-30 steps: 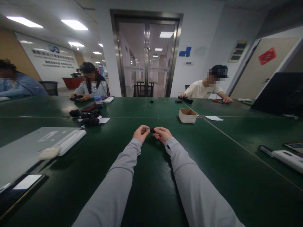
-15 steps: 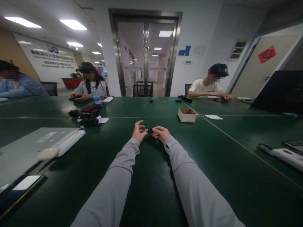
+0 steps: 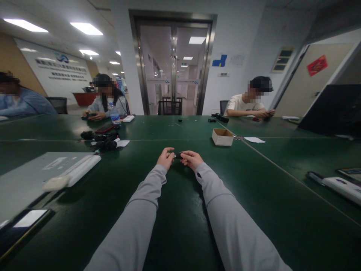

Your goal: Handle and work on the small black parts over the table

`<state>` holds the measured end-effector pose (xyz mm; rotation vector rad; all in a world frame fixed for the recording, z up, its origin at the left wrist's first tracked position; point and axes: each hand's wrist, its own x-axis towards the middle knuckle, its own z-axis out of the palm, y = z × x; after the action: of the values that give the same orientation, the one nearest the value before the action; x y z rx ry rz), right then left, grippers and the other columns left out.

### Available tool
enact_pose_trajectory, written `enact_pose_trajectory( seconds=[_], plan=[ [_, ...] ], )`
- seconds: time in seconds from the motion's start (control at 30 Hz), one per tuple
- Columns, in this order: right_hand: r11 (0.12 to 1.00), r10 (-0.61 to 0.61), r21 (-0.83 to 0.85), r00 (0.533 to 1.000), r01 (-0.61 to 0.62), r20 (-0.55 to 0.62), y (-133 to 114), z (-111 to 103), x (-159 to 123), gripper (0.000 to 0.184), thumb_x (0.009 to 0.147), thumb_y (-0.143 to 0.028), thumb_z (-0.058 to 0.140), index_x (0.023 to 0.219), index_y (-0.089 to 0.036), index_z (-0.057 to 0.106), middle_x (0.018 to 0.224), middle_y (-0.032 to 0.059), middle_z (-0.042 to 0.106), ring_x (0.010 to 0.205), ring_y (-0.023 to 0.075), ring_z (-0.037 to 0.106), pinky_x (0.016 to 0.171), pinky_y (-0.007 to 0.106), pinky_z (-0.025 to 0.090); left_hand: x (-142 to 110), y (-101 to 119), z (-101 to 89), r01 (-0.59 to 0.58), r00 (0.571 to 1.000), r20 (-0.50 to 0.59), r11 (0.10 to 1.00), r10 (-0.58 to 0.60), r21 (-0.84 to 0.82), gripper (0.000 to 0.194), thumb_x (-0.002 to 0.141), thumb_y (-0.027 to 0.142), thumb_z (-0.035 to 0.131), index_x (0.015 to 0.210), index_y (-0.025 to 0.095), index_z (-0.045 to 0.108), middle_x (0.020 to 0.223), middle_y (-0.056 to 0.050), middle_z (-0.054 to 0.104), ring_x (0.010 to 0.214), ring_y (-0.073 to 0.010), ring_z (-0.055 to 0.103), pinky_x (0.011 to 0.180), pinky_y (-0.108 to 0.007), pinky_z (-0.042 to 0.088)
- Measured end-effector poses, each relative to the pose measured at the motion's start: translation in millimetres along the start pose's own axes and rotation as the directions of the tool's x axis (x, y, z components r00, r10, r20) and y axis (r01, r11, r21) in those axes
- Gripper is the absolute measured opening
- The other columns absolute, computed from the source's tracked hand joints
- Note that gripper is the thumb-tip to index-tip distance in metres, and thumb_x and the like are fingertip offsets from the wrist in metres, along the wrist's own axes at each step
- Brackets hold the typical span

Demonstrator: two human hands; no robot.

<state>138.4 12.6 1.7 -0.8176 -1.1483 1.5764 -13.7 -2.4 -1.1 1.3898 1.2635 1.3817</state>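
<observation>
two arms [image 3: 141, 207] stretch forward. left of one box [image 3: 222, 141], the right hand [image 3: 193, 160] clamps its fingers on one black stick [image 3: 178, 155]; the left hand [image 3: 165, 159] curls beside it, fingers apart, contact unclear.

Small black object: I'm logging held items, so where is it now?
Head view, near the middle: the small black object is held in the right hand, beside the left hand, left of the open box.

An open-topped white box [image 3: 222, 140] sits on the green table [image 3: 158, 130], a sheet of white paper [image 3: 254, 139] near it. Over to the left, a blue-labelled water bottle [image 3: 115, 115] stands upright. Beyond, there's a black chair [image 3: 170, 108] before the glass double doors [image 3: 159, 56], and a red paper decoration [image 3: 317, 65] hangs tilted on a pale door [image 3: 338, 77].
</observation>
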Motion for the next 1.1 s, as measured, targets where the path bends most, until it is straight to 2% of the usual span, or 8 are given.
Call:
enact_pose_trajectory(
  seconds=[0.1, 0.27, 0.37, 0.47, 0.63, 0.83, 0.97, 1.1],
  plan=[
    [1.0, 0.003, -0.001, 1.0, -0.003, 0.003, 0.2, -0.1, 0.2, 0.023, 0.061, -0.016, 0.073, 0.079, -0.01, 0.06, 0.051, 0.0033, 0.06, 0.042, 0.0077, 0.053, 0.037, 0.014, 0.043, 1.1, -1.0, 0.4, -0.059, 0.997, -0.051, 0.998, 0.058, -0.028, 0.053, 0.057, 0.015, 0.062, 0.105, 0.019, 0.041, 0.076, 0.002, 0.053, 0.054, -0.0066, 0.05, 0.048, -0.017, 0.036],
    [1.0, -0.002, 0.0, 1.0, 0.002, 0.008, 0.8, -0.7, 0.9, 0.023, 0.06, -0.016, 0.074, 0.078, -0.011, 0.061, 0.051, 0.003, 0.059, 0.042, 0.008, 0.053, 0.036, 0.015, 0.043, 2.8, -4.8, 1.3, 0.062, 0.998, 0.01, 0.998, -0.062, 0.016, 0.029, 0.073, 0.031, 0.048, 0.098, 0.018, 0.042, 0.057, 0.004, 0.05, 0.041, -0.0065, 0.042, 0.042, -0.018, 0.031],
    [1.0, -0.004, -0.001, 1.0, 0.004, 0.013, 0.9, -1.0, 0.9, 0.023, 0.059, -0.017, 0.075, 0.077, -0.011, 0.061, 0.051, 0.0027, 0.059, 0.042, 0.008, 0.053, 0.036, 0.015, 0.043, 3.4, -6.0, 0.4, -0.066, 0.998, -0.018, 0.997, 0.066, -0.026, 0.049, 0.058, 0.015, 0.059, 0.102, 0.02, 0.038, 0.07, 0.004, 0.051, 0.049, -0.0056, 0.047, 0.049, -0.018, 0.036],
    [1.0, 0.003, 0.0, 1.0, -0.003, 0.011, 0.2, -0.5, 0.2, 0.023, 0.059, -0.017, 0.075, 0.077, -0.011, 0.061, 0.052, 0.003, 0.059, 0.042, 0.0081, 0.052, 0.036, 0.016, 0.042, 4.3, -4.1, -0.8, -0.025, 0.999, -0.032, 0.998, 0.023, -0.051, 0.049, 0.059, 0.016, 0.058, 0.101, 0.021, 0.035, 0.082, 0.001, 0.052, 0.054, -0.0068, 0.052, 0.046, -0.017, 0.034],
    [1.0, 0.002, -0.001, 1.0, -0.002, 0.015, -1.0, 0.5, -1.1, 0.022, 0.061, -0.016, 0.073, 0.078, -0.01, 0.061, 0.052, 0.0036, 0.06, 0.043, 0.0079, 0.053, 0.038, 0.015, 0.043, 4.5, 0.0, 0.5, 0.125, 0.992, 0.005, 0.992, -0.125, 0.004, 0.026, 0.076, 0.039, 0.045, 0.094, 0.021, 0.041, 0.065, 0.002, 0.056, 0.043, -0.0081, 0.05, 0.04, -0.018, 0.03],
    [1.0, -0.004, -0.006, 1.0, 0.004, 0.015, 0.3, -0.1, -0.4, 0.023, 0.061, -0.016, 0.074, 0.078, -0.01, 0.061, 0.052, 0.0042, 0.06, 0.043, 0.0078, 0.053, 0.039, 0.014, 0.043, 0.6, -2.1, 1.8, 0.0, 0.999, 0.044, 0.999, 0.002, -0.051, 0.032, 0.067, 0.027, 0.057, 0.093, 0.019, 0.042, 0.056, 0.005, 0.056, 0.041, -0.0071, 0.047, 0.04, -0.016, 0.029],
    [1.0, -0.004, -0.028, 0.999, 0.005, 0.041, 1.0, -0.1, 0.0, 0.022, 0.062, -0.016, 0.073, 0.079, -0.01, 0.061, 0.053, 0.0044, 0.061, 0.044, 0.008, 0.054, 0.039, 0.014, 0.043, 1.5, -4.1, 1.6, -0.009, 0.999, 0.047, 0.999, 0.011, -0.045, 0.019, 0.075, 0.034, 0.044, 0.084, 0.018, 0.048, 0.035, 0.009, 0.038, 0.03, -0.0074, 0.036, 0.036, -0.018, 0.024],
    [1.0, -0.003, -0.024, 0.999, 0.004, 0.047, 0.8, -0.1, 0.2, 0.022, 0.062, -0.015, 0.072, 0.081, -0.01, 0.062, 0.053, 0.0043, 0.061, 0.044, 0.0078, 0.054, 0.039, 0.014, 0.043, 2.6, -3.7, 1.6, -0.002, 0.999, 0.038, 0.999, 0.004, -0.049, 0.025, 0.069, 0.028, 0.051, 0.092, 0.019, 0.048, 0.046, 0.008, 0.048, 0.032, -0.0061, 0.037, 0.036, -0.018, 0.026]
  ],
)
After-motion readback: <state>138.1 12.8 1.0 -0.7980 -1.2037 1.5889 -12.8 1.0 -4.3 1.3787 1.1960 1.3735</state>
